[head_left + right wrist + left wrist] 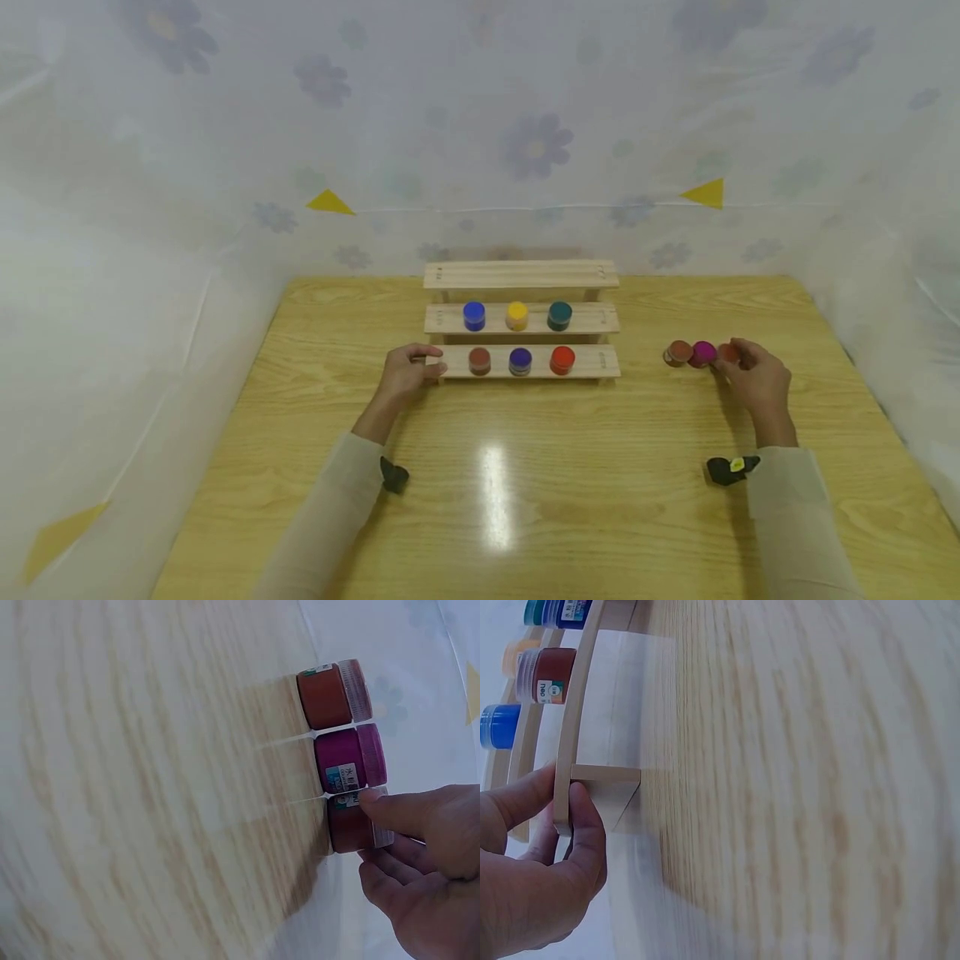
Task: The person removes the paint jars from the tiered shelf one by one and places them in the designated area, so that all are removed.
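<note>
My left hand [405, 372] grips the left end of the lowest step of a wooden three-step rack [592, 364], thumb and fingers on either side of the board. On that step stand a brown paint jar [555, 676], a purple-blue jar [520, 361] and a red jar [562, 360]. The middle step bears blue [474, 316], yellow [517, 316] and dark green [559, 316] jars. To the right of the rack, my right hand [759, 383] pinches a reddish-brown jar [350, 825] at its lid. Touching it is a magenta jar [340, 761], then an orange-brown jar [325, 699].
The rack's top step [521, 274] bears no jars. All of this stands on a wood-grain table [570, 500], near its back edge. A pale flowered sheet [450, 125] hangs behind and along both sides, with yellow triangles [705, 193] on it.
</note>
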Available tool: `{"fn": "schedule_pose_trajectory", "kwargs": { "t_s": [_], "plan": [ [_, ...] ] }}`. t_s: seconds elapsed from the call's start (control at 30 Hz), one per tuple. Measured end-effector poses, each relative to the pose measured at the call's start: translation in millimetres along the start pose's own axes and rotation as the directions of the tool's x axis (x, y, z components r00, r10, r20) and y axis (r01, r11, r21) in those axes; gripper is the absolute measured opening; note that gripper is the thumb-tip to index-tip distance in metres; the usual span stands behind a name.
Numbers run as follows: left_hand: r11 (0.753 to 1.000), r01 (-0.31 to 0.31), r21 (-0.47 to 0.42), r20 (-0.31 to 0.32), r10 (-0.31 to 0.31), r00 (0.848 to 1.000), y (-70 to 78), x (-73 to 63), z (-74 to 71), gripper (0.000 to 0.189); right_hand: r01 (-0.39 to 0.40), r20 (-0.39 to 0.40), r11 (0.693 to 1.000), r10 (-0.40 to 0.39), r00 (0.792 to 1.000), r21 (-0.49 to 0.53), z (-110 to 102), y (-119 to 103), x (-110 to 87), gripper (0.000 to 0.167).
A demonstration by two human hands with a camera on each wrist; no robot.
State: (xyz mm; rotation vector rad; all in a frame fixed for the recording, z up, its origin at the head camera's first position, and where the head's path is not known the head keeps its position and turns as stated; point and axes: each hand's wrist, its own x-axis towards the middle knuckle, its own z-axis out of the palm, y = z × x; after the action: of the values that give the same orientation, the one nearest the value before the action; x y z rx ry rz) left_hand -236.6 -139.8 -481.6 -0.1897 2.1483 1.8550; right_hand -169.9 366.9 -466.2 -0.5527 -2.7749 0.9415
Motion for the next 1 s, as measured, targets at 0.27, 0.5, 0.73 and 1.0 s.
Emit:
{"fn": "schedule_pose_trajectory", "kwargs": {
  "t_s": [0.27, 0.5, 0.73, 1.0],
  "plan": [
    [1.000, -0.002, -0.003, 0.007, 0.002, 1.000, -1.3, 1.8, -1.3, 0.029, -0.018, 0.098, 0.998, 0.013, 0.995, 0.055, -8.0, -3.0, -2.9, 0.066],
    [1.000, -0.005, -0.002, 0.012, 0.005, 1.000, -1.2, 0.5, -1.0, 0.029, 0.000, 0.116, 0.997, -0.008, 0.993, 0.076, -13.9, -6.4, -4.0, 0.071],
    [1.000, -0.003, 0.004, 0.004, 0.003, 1.000, -1.2, 0.0, -0.2, 0.029, 0.023, 0.091, 0.999, -0.027, 0.996, 0.041, -20.1, -13.5, -2.5, 0.077],
    [1.000, 0.005, 0.000, 0.005, -0.005, 1.000, -2.6, 1.6, -0.4, 0.030, 0.037, 0.049, 0.998, -0.039, 0.998, 0.049, -24.9, -23.9, -4.3, 0.075]
  ]
}}
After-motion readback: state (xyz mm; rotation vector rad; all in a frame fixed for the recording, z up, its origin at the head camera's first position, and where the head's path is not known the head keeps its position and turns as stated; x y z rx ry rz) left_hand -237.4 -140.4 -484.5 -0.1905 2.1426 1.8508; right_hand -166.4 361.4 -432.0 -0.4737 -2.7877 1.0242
